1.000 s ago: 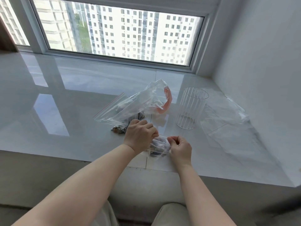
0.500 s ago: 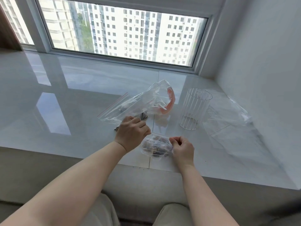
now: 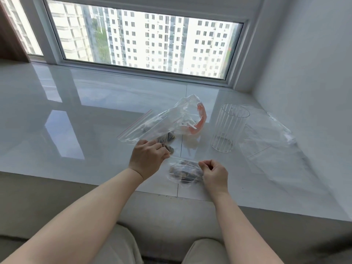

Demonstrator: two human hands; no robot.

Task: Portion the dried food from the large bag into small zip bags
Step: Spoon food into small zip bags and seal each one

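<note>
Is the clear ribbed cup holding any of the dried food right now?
No, the ribbed cup stands upright and looks empty, while the dried food sits in the small zip bag between both hands.

The small zip bag (image 3: 184, 173) is clear, with dark brown and grey pieces inside. The large bag (image 3: 162, 124) is also clear — it has a thin red line at its edge and an orange band. The glass cup (image 3: 229, 129) is transparent with vertical ribs — the sill (image 3: 76, 115) is glossy white.
</note>
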